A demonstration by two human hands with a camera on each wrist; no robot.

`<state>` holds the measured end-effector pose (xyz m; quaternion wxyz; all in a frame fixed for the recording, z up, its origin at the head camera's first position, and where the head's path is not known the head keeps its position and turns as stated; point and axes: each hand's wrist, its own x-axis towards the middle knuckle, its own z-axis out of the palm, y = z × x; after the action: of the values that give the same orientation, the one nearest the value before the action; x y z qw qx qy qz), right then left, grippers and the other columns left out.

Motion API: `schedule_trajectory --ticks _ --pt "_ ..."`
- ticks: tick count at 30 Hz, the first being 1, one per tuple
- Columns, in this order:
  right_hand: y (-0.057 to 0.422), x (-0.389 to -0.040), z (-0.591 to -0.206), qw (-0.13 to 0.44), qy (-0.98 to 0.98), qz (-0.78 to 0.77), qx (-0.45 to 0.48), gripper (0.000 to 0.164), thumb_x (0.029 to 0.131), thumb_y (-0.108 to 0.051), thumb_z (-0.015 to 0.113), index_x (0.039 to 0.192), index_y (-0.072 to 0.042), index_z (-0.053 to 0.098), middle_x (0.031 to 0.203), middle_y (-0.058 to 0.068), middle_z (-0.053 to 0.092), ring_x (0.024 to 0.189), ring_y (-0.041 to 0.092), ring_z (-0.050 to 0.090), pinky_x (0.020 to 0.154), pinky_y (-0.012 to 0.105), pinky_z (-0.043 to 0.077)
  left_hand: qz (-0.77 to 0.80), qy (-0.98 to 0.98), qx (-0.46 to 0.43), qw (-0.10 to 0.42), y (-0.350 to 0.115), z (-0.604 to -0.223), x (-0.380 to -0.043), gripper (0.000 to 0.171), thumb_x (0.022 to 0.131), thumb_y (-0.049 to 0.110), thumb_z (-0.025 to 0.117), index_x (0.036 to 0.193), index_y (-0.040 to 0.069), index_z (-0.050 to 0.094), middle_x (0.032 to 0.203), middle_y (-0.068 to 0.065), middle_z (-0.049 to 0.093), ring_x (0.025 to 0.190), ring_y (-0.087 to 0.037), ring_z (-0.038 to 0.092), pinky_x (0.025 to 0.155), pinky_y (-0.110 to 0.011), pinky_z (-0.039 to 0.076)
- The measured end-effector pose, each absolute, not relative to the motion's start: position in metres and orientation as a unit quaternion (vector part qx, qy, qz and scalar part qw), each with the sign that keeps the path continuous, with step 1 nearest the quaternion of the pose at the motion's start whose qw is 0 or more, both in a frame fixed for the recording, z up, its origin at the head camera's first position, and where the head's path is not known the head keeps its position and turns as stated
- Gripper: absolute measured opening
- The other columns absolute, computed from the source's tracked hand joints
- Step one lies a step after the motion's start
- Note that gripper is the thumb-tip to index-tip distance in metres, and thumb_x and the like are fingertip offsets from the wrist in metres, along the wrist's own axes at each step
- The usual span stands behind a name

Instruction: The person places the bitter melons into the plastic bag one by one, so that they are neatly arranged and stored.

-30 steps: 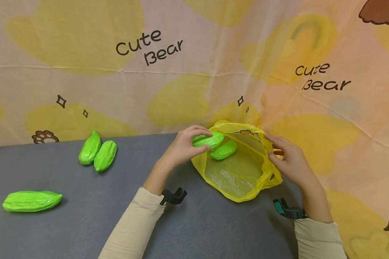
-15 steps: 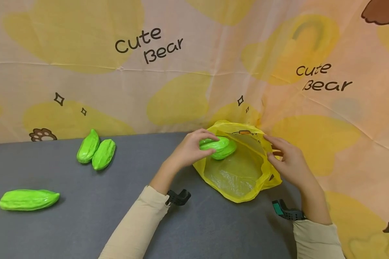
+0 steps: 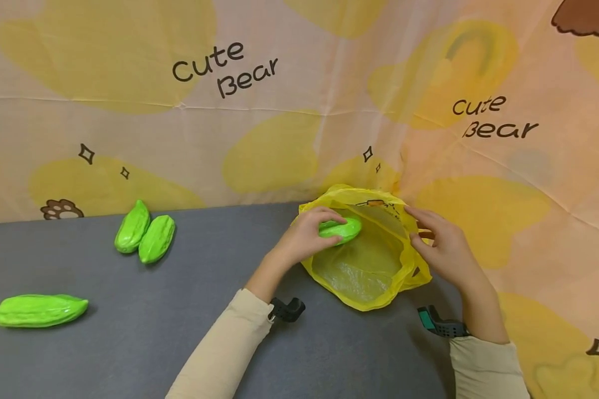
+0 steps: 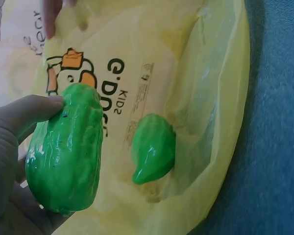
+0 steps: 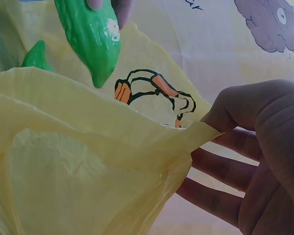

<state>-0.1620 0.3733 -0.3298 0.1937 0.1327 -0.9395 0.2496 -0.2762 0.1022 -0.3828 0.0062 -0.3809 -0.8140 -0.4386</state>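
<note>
Left hand (image 3: 309, 235) grips a glossy green gourd model (image 3: 346, 230), thumb on one side and fingers on the other. Right hand (image 3: 444, 244) pinches the right rim of a yellow plastic bag (image 3: 359, 274); the right wrist view shows the rim caught there, with several fingers behind the plastic. Hands well apart, facing each other across the bag's mouth.

Key relation, as judged: gripped gourd against bag opening. It is at the far-left part of the mouth, inside the outline of the rim, with the left hand much the nearer. From the right hand it lies to the left. Long axis runs roughly left to right, pointing away from the left palm; the right wrist view shows a tapered tip free of the fingers. Height above the bag's bottom: cannot tell.

A second gourd (image 4: 154, 149) lies inside the bag, apart from the gripped one in the left wrist view; the head view does not show it.

On the grey table (image 3: 155, 343): two gourds touching, left one (image 3: 132, 227) and right one (image 3: 157, 239), at far left; a single gourd (image 3: 40, 311) lies nearer and further left, long axis left to right.
</note>
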Motion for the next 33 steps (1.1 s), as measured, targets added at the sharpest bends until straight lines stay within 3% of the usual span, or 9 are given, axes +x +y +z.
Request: schedule_trajectory --ticks 33 --pt "0.371 -0.158 -0.324 0.198 -0.942 0.240 0.128 0.053 0.091 0.005 0.060 0.144 -0.001 0.055 0.137 0.024 0.061 0.103 0.040 0.067 0.083 0.057 0.058 -0.408 -0.852 -0.326 -0.036 0.171 -0.397 -0.269 0.035 0.092 0.028 0.076 0.126 0.020 0.072 0.130 -0.003 0.066 0.119 -0.019 0.063 0.098 -0.034 0.053"
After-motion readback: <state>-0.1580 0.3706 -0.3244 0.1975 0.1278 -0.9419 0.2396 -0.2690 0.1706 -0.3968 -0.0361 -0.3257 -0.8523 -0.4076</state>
